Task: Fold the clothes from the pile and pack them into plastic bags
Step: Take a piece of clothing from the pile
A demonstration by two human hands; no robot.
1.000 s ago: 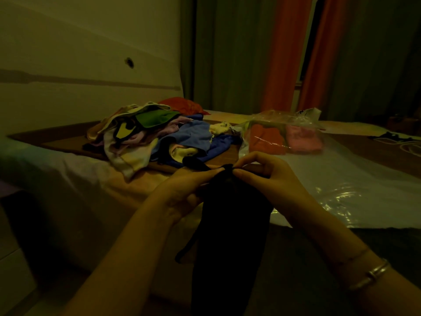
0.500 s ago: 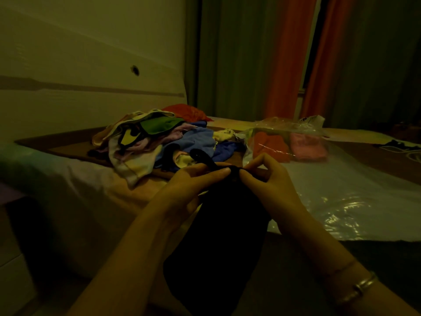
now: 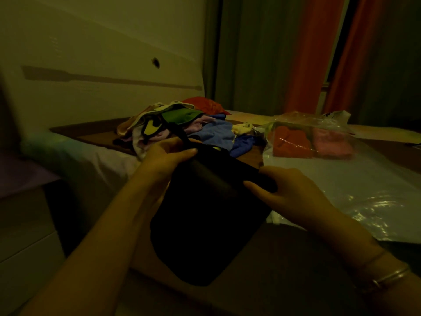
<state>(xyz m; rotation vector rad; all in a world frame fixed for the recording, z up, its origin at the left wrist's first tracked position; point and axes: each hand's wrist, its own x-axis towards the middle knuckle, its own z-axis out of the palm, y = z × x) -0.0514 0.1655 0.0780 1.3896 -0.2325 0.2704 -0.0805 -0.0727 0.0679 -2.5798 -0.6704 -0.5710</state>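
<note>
Dark cloth garment (image 3: 205,215) hangs between your hands: left hand (image 3: 164,158) grips its top edge, right hand (image 3: 289,190) pinches the other end; multicoloured clothes pile (image 3: 182,126) beyond.

Bare forearms, thin bangles (image 3: 387,273) on the right wrist
</note>
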